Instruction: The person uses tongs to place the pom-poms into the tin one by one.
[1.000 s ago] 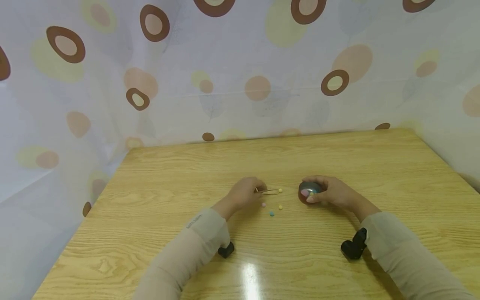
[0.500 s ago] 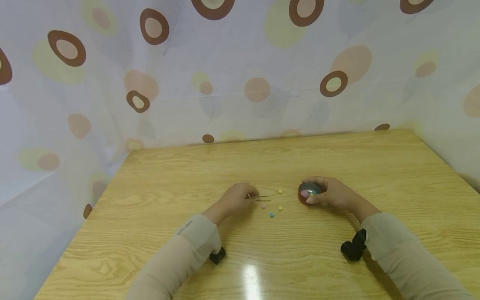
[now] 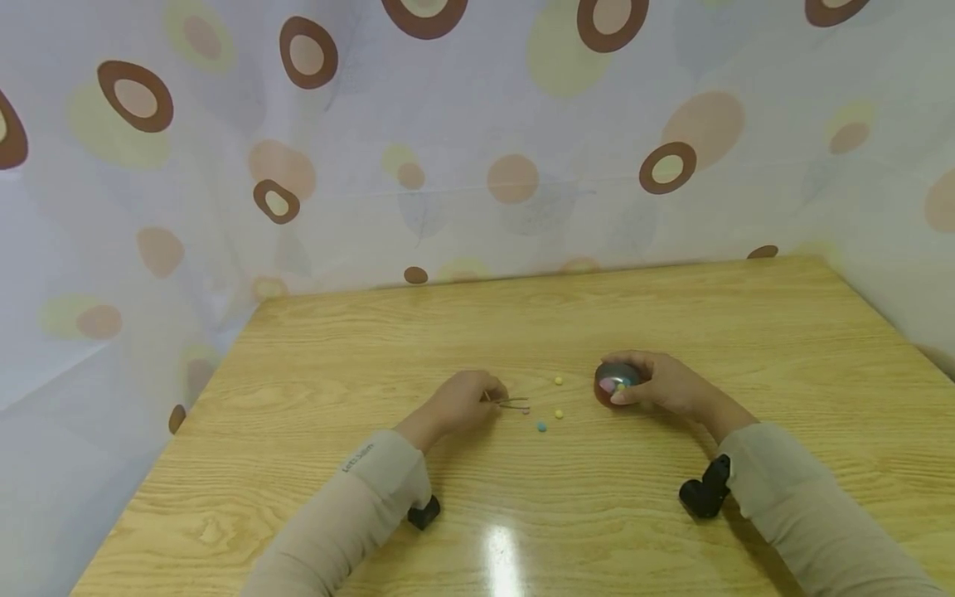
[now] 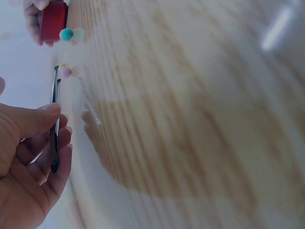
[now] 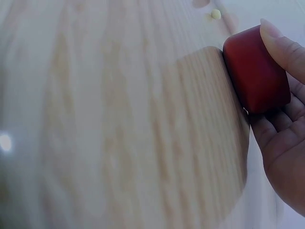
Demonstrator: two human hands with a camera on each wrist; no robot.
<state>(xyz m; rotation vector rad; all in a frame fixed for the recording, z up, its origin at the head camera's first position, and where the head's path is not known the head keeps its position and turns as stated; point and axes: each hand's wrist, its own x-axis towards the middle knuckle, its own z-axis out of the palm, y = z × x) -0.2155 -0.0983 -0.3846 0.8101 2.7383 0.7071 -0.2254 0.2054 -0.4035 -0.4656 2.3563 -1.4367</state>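
My left hand (image 3: 457,404) pinches a pair of metal tweezers (image 4: 55,129) between thumb and fingers. Their tips stand apart, close to a small pink bead (image 4: 66,72) on the table. Around a small bowl (image 5: 257,71), red outside and shiny inside, my right hand (image 3: 667,383) curls its thumb and fingers. Pink and yellow pieces show inside the bowl in the head view. Between the hands lie a blue-green bead (image 3: 541,427) and two yellow beads, one nearer (image 3: 559,414) and one farther back (image 3: 558,381).
The wood-grain table (image 3: 373,340) reaches back to a pale curtain (image 3: 462,108) with brown and orange ovals. Black wrist devices sit under both cuffs, the left one (image 3: 424,512) and the right one (image 3: 705,489). A light reflection shines near the front.
My left hand has drawn back to the left and nearer, taking the tweezers from beside the far yellow bead to the pink one. The right hand and bowl have stayed put.
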